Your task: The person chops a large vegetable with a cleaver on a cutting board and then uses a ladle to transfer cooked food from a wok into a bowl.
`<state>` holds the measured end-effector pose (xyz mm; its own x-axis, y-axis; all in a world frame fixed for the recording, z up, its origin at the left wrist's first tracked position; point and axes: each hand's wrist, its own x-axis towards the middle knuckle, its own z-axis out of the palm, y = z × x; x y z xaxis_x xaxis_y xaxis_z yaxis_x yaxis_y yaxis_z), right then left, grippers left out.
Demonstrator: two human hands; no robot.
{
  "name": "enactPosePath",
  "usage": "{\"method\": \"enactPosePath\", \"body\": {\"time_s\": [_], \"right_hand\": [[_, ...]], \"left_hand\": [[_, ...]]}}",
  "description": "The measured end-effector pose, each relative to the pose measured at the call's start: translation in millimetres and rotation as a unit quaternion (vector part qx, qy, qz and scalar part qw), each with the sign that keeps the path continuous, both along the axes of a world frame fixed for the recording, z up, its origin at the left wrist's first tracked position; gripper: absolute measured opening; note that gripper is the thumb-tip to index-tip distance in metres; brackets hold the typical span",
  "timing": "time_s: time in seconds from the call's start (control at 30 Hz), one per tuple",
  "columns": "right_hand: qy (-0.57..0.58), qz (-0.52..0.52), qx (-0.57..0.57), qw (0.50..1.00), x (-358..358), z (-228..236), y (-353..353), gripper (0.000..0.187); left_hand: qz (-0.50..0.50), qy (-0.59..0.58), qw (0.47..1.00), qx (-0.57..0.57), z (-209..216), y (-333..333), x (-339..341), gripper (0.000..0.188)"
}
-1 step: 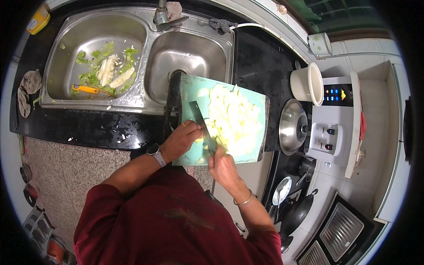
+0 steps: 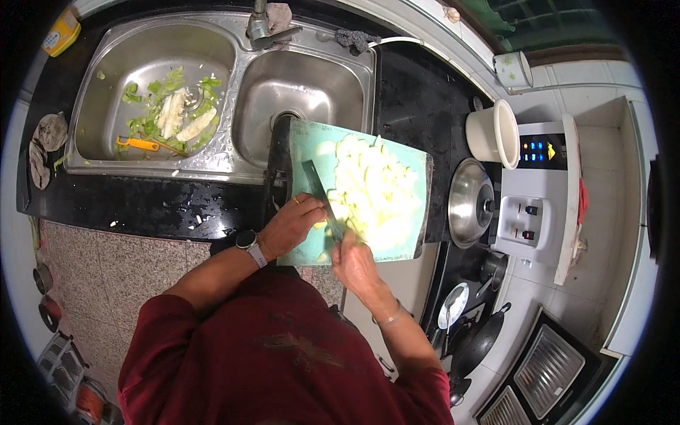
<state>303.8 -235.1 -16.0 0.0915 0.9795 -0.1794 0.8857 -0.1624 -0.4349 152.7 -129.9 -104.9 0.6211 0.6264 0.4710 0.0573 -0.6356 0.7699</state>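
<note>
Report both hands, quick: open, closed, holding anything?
Left hand: fingers bent beside the knife blade, over the cutting board; can't tell whether it grips a piece.
Right hand: closed, holding the knife.

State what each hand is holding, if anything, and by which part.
The right hand holds the knife by its handle end. The left hand is beside the knife; whether it grips anything there cannot be told.

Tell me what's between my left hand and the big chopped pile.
The knife blade lies between your left hand and the chopped pile, in the head view.
</note>
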Motion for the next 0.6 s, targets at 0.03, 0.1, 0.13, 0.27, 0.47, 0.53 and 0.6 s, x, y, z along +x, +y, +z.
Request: {"method": "enactPosePath", "body": {"time_s": [0.03,0.1,0.13,0.27,0.47,0.53,0.6], "right_hand": [[0.001,0.007,0.009,1.0,-0.2,-2.7,3.0,0.016],[0.004,0.021,0.028,0.999,-0.6,-4.9,7.1,0.017],[0.011,0.017,0.01,1.0,0.6,-1.8,4.8,0.017],[0.027,0.0,-0.069,0.997,1.1,28.0,-9.0,0.019],[0.007,0.015,-0.022,1.0,-2.6,0.3,-0.6,0.021],[0.014,0.013,-0.019,1.0,-2.3,2.8,-1.0,0.021],[0.025,0.014,-0.028,0.999,1.2,14.2,-8.6,0.02]], "left_hand": [[-0.001,0.003,1.0,0.006,-1.3,-1.1,-0.7,0.025],[0.002,0.008,1.0,0.015,-2.0,-2.7,-3.0,0.025],[0.009,0.01,1.0,0.016,-2.9,-3.4,-4.6,0.025],[0.019,0.009,1.0,0.009,0.3,-4.2,-5.1,0.027],[0.006,0.007,1.0,0.002,-2.7,-2.3,-4.1,0.027],[0.008,0.013,1.0,0.006,-2.7,-3.5,-5.0,0.025],[0.013,0.015,1.0,0.007,-4.5,-3.8,-6.4,0.024]]}}
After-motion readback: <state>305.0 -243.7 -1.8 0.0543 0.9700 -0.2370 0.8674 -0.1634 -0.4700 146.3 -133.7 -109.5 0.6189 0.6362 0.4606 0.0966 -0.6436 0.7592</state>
